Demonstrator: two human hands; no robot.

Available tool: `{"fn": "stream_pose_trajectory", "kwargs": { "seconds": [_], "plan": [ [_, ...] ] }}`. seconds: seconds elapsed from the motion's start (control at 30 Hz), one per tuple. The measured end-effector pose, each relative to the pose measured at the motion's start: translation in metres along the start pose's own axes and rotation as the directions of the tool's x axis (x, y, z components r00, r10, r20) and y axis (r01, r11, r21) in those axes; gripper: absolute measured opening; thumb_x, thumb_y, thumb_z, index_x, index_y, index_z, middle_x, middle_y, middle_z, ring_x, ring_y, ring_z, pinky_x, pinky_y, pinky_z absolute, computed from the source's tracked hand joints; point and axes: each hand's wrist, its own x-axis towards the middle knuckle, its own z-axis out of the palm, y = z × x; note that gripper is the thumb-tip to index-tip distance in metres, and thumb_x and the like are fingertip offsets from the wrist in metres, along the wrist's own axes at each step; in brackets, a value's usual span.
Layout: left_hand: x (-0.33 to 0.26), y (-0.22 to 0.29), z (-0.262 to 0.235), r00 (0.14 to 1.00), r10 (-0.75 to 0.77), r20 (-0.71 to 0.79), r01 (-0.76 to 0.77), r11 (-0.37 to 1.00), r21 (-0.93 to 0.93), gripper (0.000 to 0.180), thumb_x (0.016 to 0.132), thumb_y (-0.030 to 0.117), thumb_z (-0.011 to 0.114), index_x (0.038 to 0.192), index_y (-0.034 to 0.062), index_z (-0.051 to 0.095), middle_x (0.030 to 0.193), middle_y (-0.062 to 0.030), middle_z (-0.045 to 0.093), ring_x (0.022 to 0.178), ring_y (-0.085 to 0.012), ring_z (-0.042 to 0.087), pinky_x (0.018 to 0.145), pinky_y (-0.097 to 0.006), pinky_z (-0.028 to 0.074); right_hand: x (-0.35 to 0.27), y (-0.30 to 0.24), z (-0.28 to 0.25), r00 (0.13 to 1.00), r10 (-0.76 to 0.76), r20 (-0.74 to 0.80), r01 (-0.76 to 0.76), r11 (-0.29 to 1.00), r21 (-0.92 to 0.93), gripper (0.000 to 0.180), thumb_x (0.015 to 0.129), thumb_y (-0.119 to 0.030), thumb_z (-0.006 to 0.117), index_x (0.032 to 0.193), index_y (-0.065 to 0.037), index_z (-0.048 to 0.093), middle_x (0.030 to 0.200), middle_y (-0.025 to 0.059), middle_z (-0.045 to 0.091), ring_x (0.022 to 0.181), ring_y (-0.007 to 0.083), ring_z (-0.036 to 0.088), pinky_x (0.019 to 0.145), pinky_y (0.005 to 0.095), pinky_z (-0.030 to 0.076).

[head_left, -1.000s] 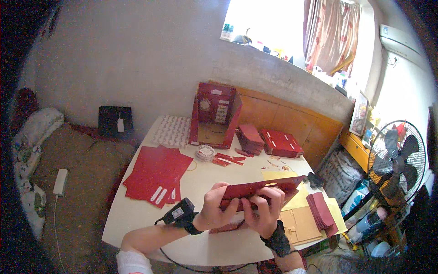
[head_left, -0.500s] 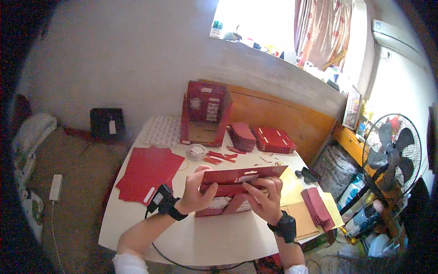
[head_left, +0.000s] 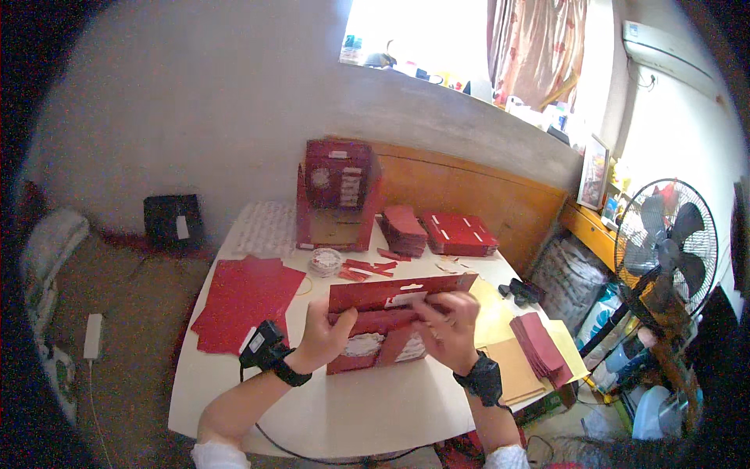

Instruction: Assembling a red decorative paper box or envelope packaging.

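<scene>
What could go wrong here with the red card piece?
1. The right hand is blurred over the card's upper right, so its grip is unclear; the red card piece could skew or crease if only the left hand, at its left edge, steadies it.
2. Loose red strips lie beyond its top edge and might get nudged about.

The window (head_left: 422, 35) glares white while the corners darken.
</scene>
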Motion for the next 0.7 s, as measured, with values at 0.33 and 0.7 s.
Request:
{"fn": "stream_pose_trajectory", "kwargs": {
  "seconds": [0.33, 0.7],
  "plan": [
    [-0.003, -0.007, -0.003, 0.991, -0.133, -0.016, 0.132, 0.989, -0.062, 0.019, 0.08, 0.003, 0.048, 0.098, -0.0027, 0.055, 0.084, -0.0033, 0.06, 0.07, -0.0068, 0.052, 0.062, -0.022, 0.042, -0.03, 0.041, -0.004, 0.803, 0.554, 0.218, -0.489, 0.404, 0.774, 0.016, 0.083, -0.006, 0.057, 0.097, -0.002, 0.051, 0.098, 0.0081, 0.057, 0.086, 0.0138, 0.053, 0.079, 0.0275, 0.044],
    [-0.003, 0.001, 0.002, 0.994, -0.108, -0.018, 0.106, 0.991, -0.08, 0.022, 0.08, 0.003, 0.046, 0.1, -0.0036, 0.053, 0.088, -0.005, 0.06, 0.078, -0.0093, 0.054, 0.068, -0.024, 0.044, -0.031, 0.039, 0.0, 0.759, 0.637, 0.135, -0.5, 0.437, 0.748, 0.011, 0.082, -0.007, 0.06, 0.087, -0.004, 0.051, 0.077, 0.0026, 0.058, 0.071, 0.0083, 0.056, 0.065, 0.0228, 0.046]
  ]
}}
